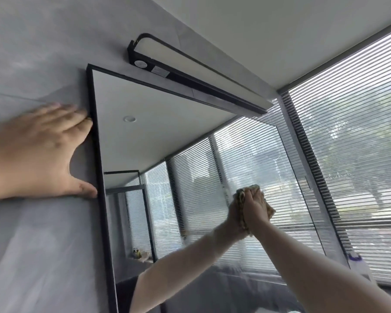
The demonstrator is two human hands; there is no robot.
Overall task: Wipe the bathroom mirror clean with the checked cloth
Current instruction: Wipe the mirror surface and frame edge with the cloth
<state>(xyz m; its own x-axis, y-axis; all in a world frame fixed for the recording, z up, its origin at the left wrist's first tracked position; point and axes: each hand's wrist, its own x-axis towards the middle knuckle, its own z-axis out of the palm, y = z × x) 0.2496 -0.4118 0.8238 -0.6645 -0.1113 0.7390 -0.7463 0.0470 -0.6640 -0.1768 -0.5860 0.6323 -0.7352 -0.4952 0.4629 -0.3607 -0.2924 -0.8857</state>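
- Two hands in view, both busy.
- Left hand (38, 154): fingers straight and spread, palm flat on the grey wall (32, 245), gripping nothing. Fingertips and thumb tip touch the black frame (97, 154) on the mirror's left edge. My read: it's a brace, taking my weight while I lean and reach up.
- Right hand (256, 208): fingers curled round the bunched checked cloth (270, 211), pressing it against the glass. The wad sits between palm and mirror, with a bit of fabric sticking out on the right. Bunching it gives a firm pad and more pressure per pass.
- Mirror (167, 132): the cloth is on the right-centre of the glass, well below the top edge and well apart from the left frame. The arm on the left of the cloth is only my reflection.
- Glass above the cloth looks hazier than the upper-left part. Residue or glare off the blinds (359, 132), can't tell.
- Light bar (190, 71) overhangs the top edge, so that strip will be a tight reach.
- Judgement: mid-wipe, with the upper band and left side probably left to cover.
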